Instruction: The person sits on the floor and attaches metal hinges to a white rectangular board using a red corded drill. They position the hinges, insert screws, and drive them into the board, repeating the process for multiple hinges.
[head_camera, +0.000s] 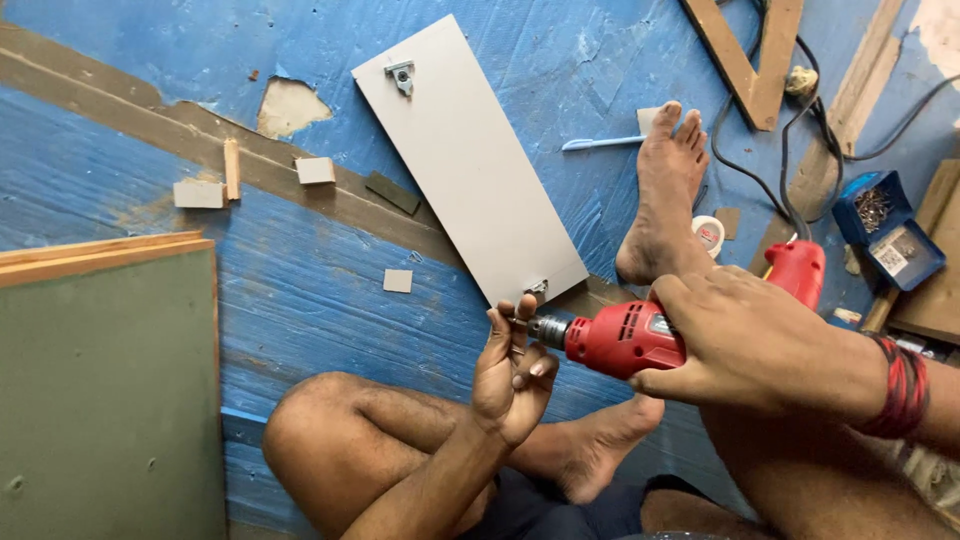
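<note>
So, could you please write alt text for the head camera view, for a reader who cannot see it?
Seen from above, a person sitting on a blue floor holds a red power drill in the right hand, while the left hand pinches its chuck. A grey panel with metal brackets lies just beyond.

A long grey rectangular panel (468, 160) lies flat on the blue painted floor (300, 290), with a small metal bracket (402, 76) near its far end. A large green board (105, 390) lies at the left. Small wooden offcuts (199, 193) are scattered near a brown strip. At the right, a blue plastic box of screws (887, 228) stands beside black cables (790, 150).
</note>
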